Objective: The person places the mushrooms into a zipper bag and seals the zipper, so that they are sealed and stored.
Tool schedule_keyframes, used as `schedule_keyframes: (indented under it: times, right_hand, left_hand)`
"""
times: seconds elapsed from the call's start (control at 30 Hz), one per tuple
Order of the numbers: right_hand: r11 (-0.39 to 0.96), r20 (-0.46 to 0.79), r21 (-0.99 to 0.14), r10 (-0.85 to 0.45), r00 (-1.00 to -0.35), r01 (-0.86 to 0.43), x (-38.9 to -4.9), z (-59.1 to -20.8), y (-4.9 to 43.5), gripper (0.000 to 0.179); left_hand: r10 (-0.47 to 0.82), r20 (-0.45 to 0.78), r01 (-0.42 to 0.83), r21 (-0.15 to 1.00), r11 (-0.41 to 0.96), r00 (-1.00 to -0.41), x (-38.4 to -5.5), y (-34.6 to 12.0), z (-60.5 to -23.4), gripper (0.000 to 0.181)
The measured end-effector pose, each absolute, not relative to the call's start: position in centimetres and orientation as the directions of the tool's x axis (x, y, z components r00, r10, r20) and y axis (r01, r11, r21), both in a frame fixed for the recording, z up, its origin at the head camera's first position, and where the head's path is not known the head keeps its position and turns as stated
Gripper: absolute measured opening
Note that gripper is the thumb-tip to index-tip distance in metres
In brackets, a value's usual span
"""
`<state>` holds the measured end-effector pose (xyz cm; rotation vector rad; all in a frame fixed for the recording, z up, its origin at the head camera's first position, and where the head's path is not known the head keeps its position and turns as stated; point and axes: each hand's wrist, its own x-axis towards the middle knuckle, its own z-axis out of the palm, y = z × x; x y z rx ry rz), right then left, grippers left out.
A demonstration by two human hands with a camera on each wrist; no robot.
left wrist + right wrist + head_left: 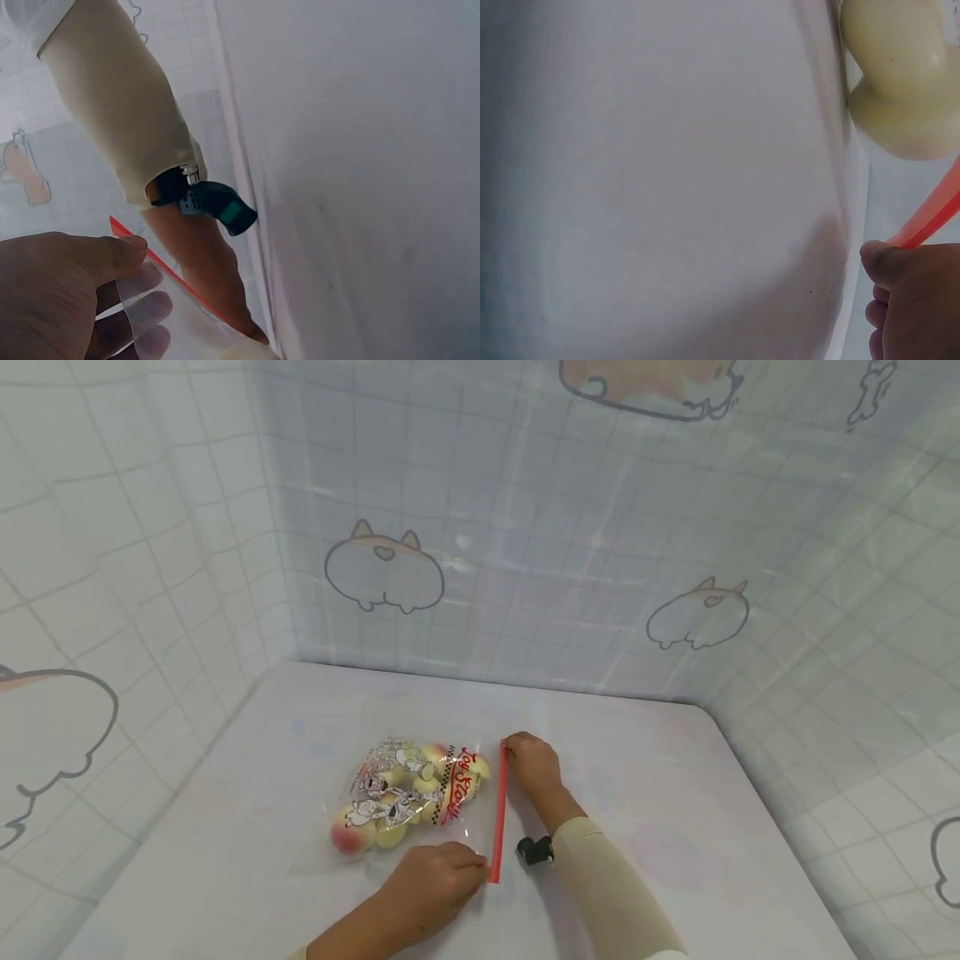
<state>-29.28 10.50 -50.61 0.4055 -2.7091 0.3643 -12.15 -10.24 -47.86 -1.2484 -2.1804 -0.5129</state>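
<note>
A clear zip bag [465, 827] printed with cartoon figures and red lettering lies on its side on the table. Several round yellow and pink fruits [354, 832], peach-like in look, fill it. Its red zip strip [499, 810] runs along the right-hand end. My left hand [438, 885] pinches the near end of that strip between thumb and fingers; in the left wrist view the fingers [142, 300] show through the clear plastic behind it. At the far end, my right hand [534, 768] pinches the strip, with the thumb on top in the right wrist view.
A small black camera [536, 851] is strapped to the right wrist. The pale table [660, 793] meets grid-patterned cloth walls [525, 568] with dog drawings at the back and both sides.
</note>
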Motion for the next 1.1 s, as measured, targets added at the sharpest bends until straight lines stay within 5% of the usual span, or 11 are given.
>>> schedule_keyframes:
  times: [0.4,0.77,1.1]
  right_hand:
    - [0.944,0.269,-0.248,-0.147,-0.952,-0.216,-28.3,-50.6,12.0,0.026]
    - [0.910,0.355,-0.294,-0.178,-0.918,-0.291,-24.3,-48.7,13.3,0.022]
    - [0.904,0.370,-0.276,-0.214,-0.904,-0.327,-20.9,-48.1,13.7,0.027]
  left_hand:
    - [0.692,0.535,0.846,0.086,0.526,-0.485,-12.0,-9.0,-47.6,0.010]
    - [0.696,0.487,0.828,0.112,0.549,-0.528,-12.7,-8.7,-47.7,0.010]
    - [0.693,0.366,0.780,0.208,0.590,-0.621,-12.6,-9.4,-47.5,0.032]
